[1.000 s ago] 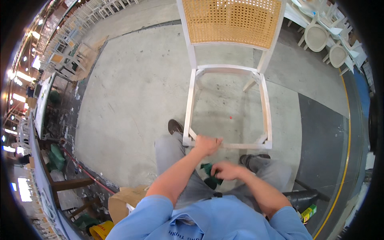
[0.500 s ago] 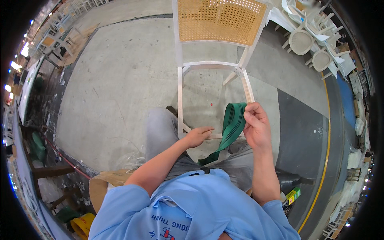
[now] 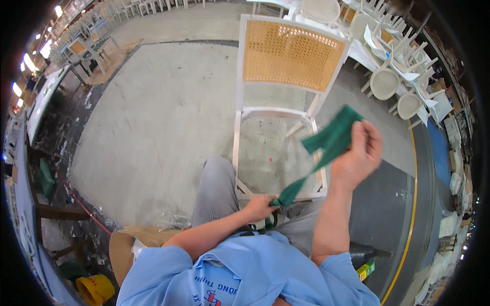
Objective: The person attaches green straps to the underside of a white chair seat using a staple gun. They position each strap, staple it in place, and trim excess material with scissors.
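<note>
Chair frame (image 3: 275, 110) before person (image 3: 286, 265); bucket (image 3: 103, 288) left; other chairs (image 3: 384, 84) beyond, right.

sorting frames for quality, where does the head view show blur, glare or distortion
Head view: motion blur smears the green fabric strap in the right hand; head view, upper left: white lights glare; head view, right side: fisheye distortion bows the yellow floor line.

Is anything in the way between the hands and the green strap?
Nothing I can see: the right hand already holds the green strap up high, and the left hand holds it lower down.
</note>
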The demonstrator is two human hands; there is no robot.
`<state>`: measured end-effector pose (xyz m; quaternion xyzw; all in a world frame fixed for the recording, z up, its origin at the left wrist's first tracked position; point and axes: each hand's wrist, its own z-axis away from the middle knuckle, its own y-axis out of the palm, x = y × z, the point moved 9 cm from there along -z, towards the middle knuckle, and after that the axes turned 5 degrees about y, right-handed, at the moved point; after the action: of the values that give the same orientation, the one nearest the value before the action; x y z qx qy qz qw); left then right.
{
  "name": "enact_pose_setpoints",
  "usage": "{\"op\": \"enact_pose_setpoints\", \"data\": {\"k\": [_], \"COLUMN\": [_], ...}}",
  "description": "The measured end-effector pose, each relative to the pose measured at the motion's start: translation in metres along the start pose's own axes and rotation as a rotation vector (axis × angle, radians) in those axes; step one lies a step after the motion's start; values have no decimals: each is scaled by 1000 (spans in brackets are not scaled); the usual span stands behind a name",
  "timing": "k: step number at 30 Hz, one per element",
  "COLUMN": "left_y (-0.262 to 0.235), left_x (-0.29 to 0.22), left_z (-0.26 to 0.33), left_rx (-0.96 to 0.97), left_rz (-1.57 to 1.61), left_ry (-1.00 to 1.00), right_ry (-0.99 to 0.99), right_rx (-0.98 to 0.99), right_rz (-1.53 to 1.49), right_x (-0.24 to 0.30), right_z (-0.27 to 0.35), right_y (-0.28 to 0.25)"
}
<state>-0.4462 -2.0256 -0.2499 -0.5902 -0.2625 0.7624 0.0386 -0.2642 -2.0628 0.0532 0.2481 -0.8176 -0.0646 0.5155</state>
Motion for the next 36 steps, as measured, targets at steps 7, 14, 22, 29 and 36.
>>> {"op": "enact_pose_setpoints", "data": {"k": [7, 14, 22, 29, 36], "left_y": [-30, -64, -74, -71, -53], "left_x": [-29, -10, -16, -28, -35], "left_z": [14, 17, 33, 49, 43], "left_rx": [-178, -352, -254, -198, -33], "left_rz": [61, 216, -148, -231, -539], "left_ry": [-92, -144, -139, -70, 112], "right_ry": [-421, 1049, 1673, 1603, 1406], "right_rx": [451, 660, 463, 513, 727], "right_rz": [699, 558, -373, -281, -189], "right_x": [-18, -235, -241, -247, -209], "right_z": [-43, 153, 252, 206, 200], "right_y": [57, -85, -50, -17, 38]}}
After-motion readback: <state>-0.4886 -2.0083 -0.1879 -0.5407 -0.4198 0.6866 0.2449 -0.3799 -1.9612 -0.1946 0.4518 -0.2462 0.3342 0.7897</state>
